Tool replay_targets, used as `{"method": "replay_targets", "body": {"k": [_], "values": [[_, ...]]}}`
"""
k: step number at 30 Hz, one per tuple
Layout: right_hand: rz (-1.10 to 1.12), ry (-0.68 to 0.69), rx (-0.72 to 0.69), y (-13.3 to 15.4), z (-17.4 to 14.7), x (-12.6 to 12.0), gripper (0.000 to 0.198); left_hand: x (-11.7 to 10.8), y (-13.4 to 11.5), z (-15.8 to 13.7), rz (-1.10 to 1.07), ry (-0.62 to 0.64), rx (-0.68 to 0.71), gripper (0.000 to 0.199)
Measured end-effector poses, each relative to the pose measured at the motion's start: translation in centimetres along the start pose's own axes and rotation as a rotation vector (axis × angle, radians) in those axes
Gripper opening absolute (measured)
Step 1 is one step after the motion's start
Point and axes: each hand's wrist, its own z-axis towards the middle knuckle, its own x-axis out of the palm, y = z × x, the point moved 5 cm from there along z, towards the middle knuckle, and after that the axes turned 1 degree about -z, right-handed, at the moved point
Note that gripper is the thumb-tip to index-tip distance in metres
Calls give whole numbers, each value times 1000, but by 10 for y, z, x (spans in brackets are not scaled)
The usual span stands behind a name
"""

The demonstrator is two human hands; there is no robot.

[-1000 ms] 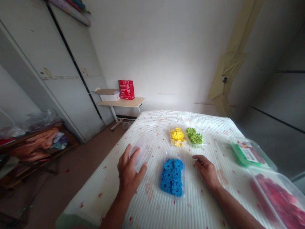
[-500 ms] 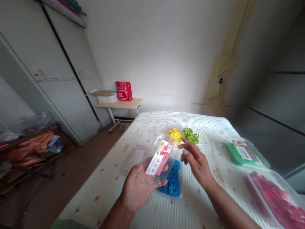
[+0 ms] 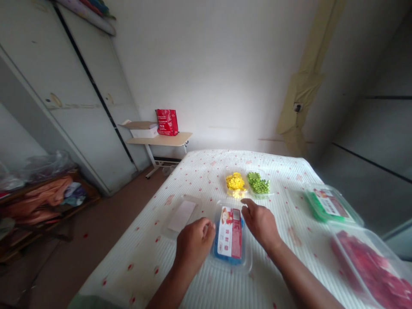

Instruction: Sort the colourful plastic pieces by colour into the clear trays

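Observation:
A clear plastic lid point(image 3: 229, 234) with a red-and-white label lies over a container of blue pieces point(image 3: 243, 236) on the bed. At the lid's left edge is my left hand point(image 3: 195, 240), its fingers curled in and thumb against them. My right hand point(image 3: 261, 221) is bent at the upper right corner, with finger and thumb closed at the rim; its other fingers are partly hidden. Just beyond stand a tub of yellow pieces point(image 3: 235, 182) and a tub of green pieces point(image 3: 258, 183). Left of the container lies another clear lid point(image 3: 182, 214) with a pale label.
To the right are a lidded green container point(image 3: 330, 204) and a large clear box point(image 3: 370, 262) of red-pink pieces. A side table point(image 3: 174, 139) with a red bag point(image 3: 166, 122) and a white box point(image 3: 143, 132) stands past the bed's far left edge.
The labelled lid has gone from my open left palm down onto the blue container. My left hand has turned over and curled; my right hand has moved slightly down and closed at the rim.

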Motion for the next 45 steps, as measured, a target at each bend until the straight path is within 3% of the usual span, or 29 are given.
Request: {"method": "replay_targets", "body": {"k": [3, 6, 13, 16, 20, 27, 36, 45], "values": [[-144, 50, 38, -2, 2, 8, 35, 4, 0, 7, 178, -3, -26, 21], [-182, 85, 47, -4, 5, 13, 34, 10, 2, 12, 218, 18, -48, 22], [-83, 85, 119, -14, 7, 20, 29, 22, 18, 21, -16, 45, -57, 29], [113, 111, 123, -21, 9, 26, 28, 24, 21, 30, -111, 34, -65, 32], [545, 148, 201, -29, 10, 31, 31, 27, 17, 50, -250, 4, -47, 34], [966, 199, 386, -27, 5, 41, 34, 57, 12, 80, -432, 36, -48, 21], [943, 141, 322, -30, 5, 46, 37, 75, 18, 79, -762, 143, -131, 26], [825, 63, 279, -33, 6, 50, 36, 81, 20, 77, -874, 126, -177, 25]]}}
